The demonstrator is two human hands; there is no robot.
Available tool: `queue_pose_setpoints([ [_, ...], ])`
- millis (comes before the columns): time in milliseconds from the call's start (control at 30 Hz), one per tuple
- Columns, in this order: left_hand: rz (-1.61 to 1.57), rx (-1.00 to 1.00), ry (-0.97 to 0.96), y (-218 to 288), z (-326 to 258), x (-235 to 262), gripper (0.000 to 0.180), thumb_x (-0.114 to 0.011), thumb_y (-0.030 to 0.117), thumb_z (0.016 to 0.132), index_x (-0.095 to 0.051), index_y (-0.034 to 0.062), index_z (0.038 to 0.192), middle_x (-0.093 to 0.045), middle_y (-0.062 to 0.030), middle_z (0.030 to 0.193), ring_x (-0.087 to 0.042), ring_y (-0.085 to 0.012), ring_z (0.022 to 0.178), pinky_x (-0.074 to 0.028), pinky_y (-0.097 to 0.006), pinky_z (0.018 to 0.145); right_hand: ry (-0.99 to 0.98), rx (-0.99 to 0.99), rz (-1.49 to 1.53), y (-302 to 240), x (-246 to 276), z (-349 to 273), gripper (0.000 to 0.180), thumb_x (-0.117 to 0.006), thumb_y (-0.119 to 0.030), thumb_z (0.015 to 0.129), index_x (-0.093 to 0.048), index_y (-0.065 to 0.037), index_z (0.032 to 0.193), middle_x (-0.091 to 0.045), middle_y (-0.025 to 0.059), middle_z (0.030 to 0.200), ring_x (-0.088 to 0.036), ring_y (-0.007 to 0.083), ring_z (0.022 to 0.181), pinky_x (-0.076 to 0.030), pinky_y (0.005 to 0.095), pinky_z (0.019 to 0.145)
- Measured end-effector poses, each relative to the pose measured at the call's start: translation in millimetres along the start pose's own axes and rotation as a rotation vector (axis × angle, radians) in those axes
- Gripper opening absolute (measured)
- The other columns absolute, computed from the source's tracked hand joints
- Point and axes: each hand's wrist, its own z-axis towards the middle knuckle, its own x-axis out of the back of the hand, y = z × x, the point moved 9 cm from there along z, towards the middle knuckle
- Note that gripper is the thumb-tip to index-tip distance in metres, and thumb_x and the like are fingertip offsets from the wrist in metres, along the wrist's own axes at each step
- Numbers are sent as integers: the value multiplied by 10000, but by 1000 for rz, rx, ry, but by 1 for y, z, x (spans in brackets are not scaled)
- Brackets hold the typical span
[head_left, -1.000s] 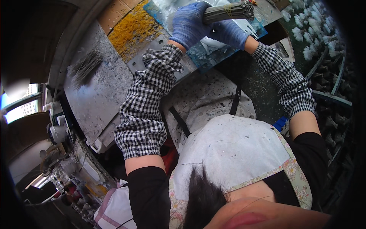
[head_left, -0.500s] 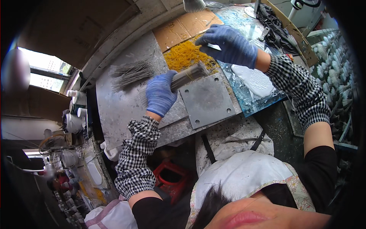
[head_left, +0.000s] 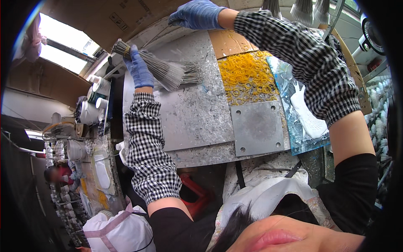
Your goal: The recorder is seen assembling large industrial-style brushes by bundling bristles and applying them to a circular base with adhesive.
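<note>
A bundle of thin grey metal wires [head_left: 161, 69] is held above the far left of the worktable, tied near its upper end with a yellow band. My left hand [head_left: 139, 69], in a blue knit glove, is wrapped round it, and the wires fan out toward the right. Farther back, my gloved right hand [head_left: 199, 16] is closed, its fingertips pinching one end of a thin straight strand [head_left: 157, 35]. That strand slants down to the bundle; where it ends is hidden. A smaller pile of loose wires [head_left: 192, 72] lies on the table behind the bundle.
Yellow rubber bands [head_left: 245, 75] are heaped right of the metal sheet [head_left: 189, 113]. Nearer me sits a square steel plate [head_left: 258, 128] with corner holes. A blue board [head_left: 296, 134] carries white paste [head_left: 308, 113]. Wire bundles [head_left: 302, 11] hang at the back. Another person's white cap [head_left: 119, 233] shows lower left.
My left hand has carried the bundle to the far left and turned it, fanned end right. My right hand has swung left and back from beside the rubber bands. The view has shifted.
</note>
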Motion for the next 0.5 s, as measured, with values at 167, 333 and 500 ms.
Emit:
queue_pose_setpoints([
  [167, 620, -614, -31, 37, -27, -53, 702, -670, 444, 1001, -379, 7, 1467, -609, -178, 1278, -634, -274, 1149, -514, -412, 1019, -32, -97, 62, -2, 1, -13, 252, -640, -341, 955, -750, -231, 1153, -754, 63, 1024, -718, 296, 971, -570, 446, 808],
  [333, 488, -416, 58, 24, -54, -60, 873, -741, 384, 954, -263, -32, 1554, -463, -233, 1484, -543, -331, 1305, -460, -407, 1138, 10, -80, -18, -2, 6, -21, 132, -658, -258, 856, -746, -223, 949, -741, 58, 859, -714, 337, 794, -553, 447, 683],
  [500, 365, -304, -40, 2, -85, -96, 893, -825, 292, 896, -313, -3, 1566, -557, -174, 1428, -578, -295, 1277, -481, -386, 1111, -186, -62, -6, 4, 21, -36, 468, -705, -276, 867, -668, -306, 1332, -756, 58, 1067, -725, 297, 1010, -573, 421, 866],
])
